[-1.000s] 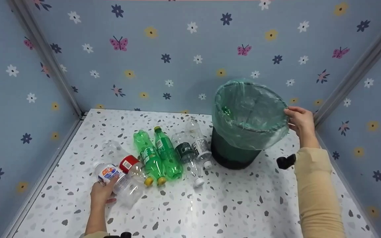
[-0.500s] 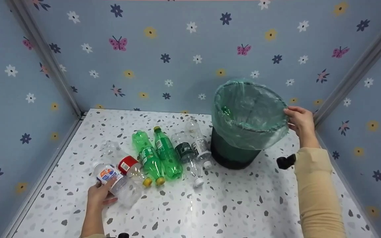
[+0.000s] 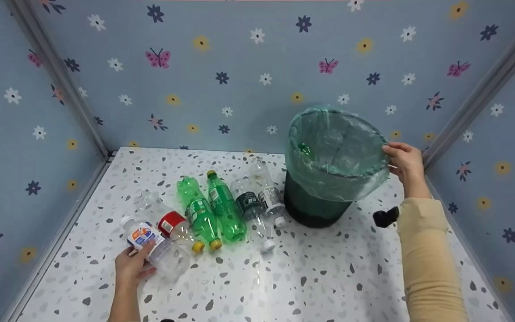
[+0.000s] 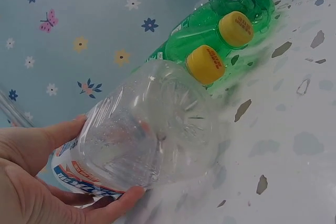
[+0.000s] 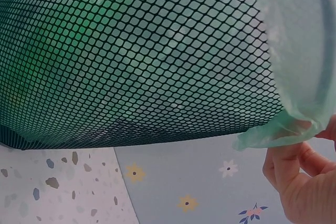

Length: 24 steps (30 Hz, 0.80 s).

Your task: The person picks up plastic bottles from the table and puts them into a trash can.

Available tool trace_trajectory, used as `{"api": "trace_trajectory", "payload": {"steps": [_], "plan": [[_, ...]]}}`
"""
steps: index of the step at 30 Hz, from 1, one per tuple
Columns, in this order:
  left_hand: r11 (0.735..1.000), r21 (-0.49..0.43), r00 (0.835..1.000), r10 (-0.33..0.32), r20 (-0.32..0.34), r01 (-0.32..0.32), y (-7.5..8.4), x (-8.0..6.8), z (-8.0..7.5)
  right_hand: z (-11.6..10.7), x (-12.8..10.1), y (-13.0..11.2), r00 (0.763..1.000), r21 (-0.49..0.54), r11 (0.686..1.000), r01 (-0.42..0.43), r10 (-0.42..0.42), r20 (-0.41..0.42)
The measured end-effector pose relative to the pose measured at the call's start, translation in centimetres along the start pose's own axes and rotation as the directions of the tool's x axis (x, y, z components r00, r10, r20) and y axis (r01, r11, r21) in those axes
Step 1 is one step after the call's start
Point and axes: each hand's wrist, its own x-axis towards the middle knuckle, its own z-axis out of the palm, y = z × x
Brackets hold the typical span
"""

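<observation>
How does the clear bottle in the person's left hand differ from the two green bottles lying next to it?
The clear bottle is colourless with a white cap and a blue, white and orange label; the green bottles are tinted green with yellow caps. The left hand grips the clear bottle, while nothing touches the green bottles. Its cap points away from the person; one green bottle's cap points toward them. All lie on the speckled table.
</observation>
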Motion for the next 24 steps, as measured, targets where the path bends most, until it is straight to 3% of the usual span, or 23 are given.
{"api": "trace_trajectory", "payload": {"steps": [7,10,17,21,24], "plan": [[0.996,0.081,0.998,0.050,-0.047,-0.046,-0.1,0.7,0.0,-0.1,0.1,0.0,1.000,-0.003,1.000,-0.005,0.005,-0.007],[0.992,0.106,0.997,0.072,-0.035,-0.068,0.0,0.9,-0.1,-0.1,0.2,0.0,1.000,0.002,1.000,-0.005,0.005,-0.007],[0.987,0.104,0.993,0.121,0.012,-0.121,1.7,-1.4,0.5,0.0,0.1,0.0,1.000,-0.008,1.000,-0.013,0.013,-0.006],[0.985,0.110,0.991,0.132,-0.008,-0.130,0.5,1.2,0.4,0.0,0.1,0.0,1.000,-0.013,1.000,-0.013,0.013,-0.003],[0.977,0.093,0.981,0.192,-0.022,-0.189,-1.4,4.7,0.2,0.1,0.0,-0.1,1.000,0.002,1.000,-0.013,0.013,0.001]]}}
